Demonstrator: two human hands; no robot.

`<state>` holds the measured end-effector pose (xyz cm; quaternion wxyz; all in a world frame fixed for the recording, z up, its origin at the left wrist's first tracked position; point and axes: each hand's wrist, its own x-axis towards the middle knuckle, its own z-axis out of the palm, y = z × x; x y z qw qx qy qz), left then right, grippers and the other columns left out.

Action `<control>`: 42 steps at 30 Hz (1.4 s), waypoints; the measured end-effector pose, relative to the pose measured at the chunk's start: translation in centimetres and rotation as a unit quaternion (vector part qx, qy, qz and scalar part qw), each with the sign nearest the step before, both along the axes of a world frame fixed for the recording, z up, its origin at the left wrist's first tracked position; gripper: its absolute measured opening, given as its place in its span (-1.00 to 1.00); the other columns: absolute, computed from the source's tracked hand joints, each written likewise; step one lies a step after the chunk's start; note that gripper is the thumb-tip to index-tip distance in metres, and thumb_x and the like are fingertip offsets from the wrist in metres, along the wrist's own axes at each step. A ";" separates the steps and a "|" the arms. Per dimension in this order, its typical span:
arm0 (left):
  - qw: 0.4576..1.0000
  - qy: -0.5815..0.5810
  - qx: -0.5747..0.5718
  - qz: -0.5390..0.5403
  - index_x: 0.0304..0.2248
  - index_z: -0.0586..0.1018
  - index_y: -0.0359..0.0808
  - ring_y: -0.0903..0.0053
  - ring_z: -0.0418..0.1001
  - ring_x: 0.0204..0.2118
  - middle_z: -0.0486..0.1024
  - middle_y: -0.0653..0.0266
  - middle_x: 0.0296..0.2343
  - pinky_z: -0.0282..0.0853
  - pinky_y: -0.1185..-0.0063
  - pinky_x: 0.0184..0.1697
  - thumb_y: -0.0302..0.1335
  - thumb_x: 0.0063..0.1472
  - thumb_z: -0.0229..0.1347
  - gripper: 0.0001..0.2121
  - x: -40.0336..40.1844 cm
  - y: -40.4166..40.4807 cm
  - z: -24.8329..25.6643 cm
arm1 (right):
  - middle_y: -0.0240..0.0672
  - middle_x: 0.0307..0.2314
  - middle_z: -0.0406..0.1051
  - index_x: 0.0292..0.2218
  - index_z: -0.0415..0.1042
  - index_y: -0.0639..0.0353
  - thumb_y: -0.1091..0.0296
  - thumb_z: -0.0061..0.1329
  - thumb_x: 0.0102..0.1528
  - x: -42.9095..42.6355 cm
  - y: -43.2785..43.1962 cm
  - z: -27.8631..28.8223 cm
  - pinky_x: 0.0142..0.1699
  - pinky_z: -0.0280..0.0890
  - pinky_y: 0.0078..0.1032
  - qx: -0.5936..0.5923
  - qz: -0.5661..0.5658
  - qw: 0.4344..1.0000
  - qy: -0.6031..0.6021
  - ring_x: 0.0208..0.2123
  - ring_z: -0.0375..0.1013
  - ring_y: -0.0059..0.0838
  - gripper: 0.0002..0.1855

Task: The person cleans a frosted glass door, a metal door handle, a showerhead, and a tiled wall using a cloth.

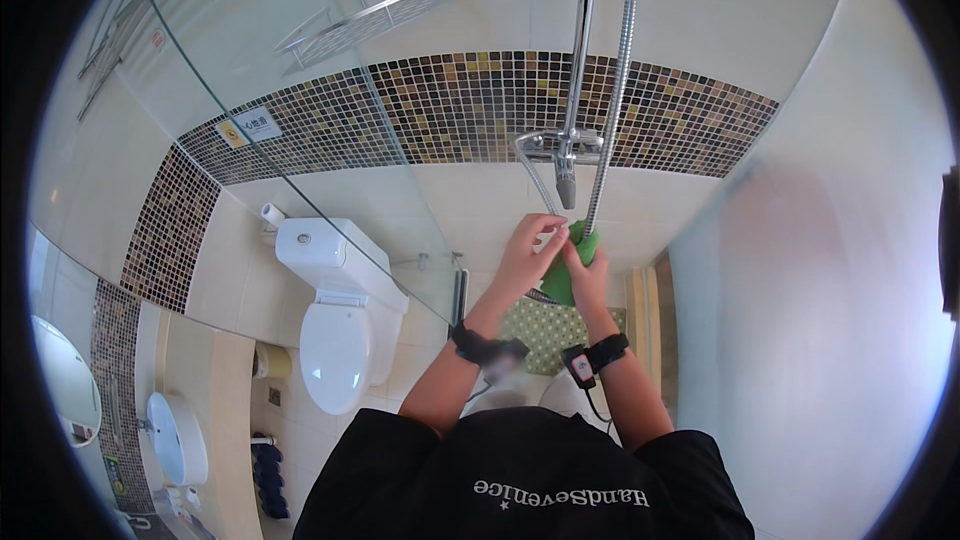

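Observation:
A green cloth (561,281) is wrapped against the flexible metal shower hose (610,136), below the chrome shower mixer (568,150). My right hand (588,270) grips the cloth from its right side. Close by on the left, my left hand (534,246) has its thumb and fingers at the cloth's upper edge, beside the hose's other run; whether it pinches anything I cannot tell. The hose's lower loop shows partly behind the cloth. Each wrist wears a black strap with a small device.
A glass panel (300,90) stands to the left, with a white toilet (337,352) beyond it. Frosted glass (780,360) rises at the right. A dotted green mat (544,326) lies on the floor below my hands. A wire rack (375,19) hangs on the tiled wall.

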<state>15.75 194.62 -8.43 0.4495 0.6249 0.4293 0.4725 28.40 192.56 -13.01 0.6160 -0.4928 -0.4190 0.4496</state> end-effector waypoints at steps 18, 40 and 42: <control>0.994 -0.050 0.087 0.035 -0.38 0.54 -0.43 0.46 0.41 -0.50 0.47 0.14 -0.54 0.29 0.57 -0.40 -0.35 0.13 0.12 -0.76 0.3 -1.6 0.1 | -0.26 -0.35 0.43 -0.13 0.31 0.35 0.27 0.07 -0.05 -3.6 -1.6 -2.1 -0.17 0.29 -0.51 0.066 0.028 0.997 -0.022 -0.28 0.38 -0.51 -0.51; 0.982 -0.103 0.078 0.140 -0.36 0.58 -0.34 0.66 0.39 -0.46 0.52 0.36 -0.55 0.28 0.65 -0.28 -0.27 0.11 0.15 -0.73 -7.0 -0.4 8.0 | -0.19 -0.55 0.48 -0.34 0.46 0.27 0.13 0.11 -0.07 -2.0 -1.6 -8.8 -0.32 0.33 -0.45 -0.023 0.158 0.924 -0.348 -0.48 0.50 -0.36 -0.63; 0.991 -0.043 0.066 0.111 -0.31 0.53 -0.36 0.59 0.42 -0.38 0.52 0.24 -0.43 0.30 0.60 -0.23 -0.22 0.09 0.16 -0.67 -6.1 -0.1 5.9 | -0.13 -0.56 0.47 -0.35 0.45 0.29 0.13 0.12 -0.08 -2.5 -1.6 -8.1 -0.34 0.32 -0.41 -0.011 0.174 0.870 -0.461 -0.49 0.49 -0.24 -0.62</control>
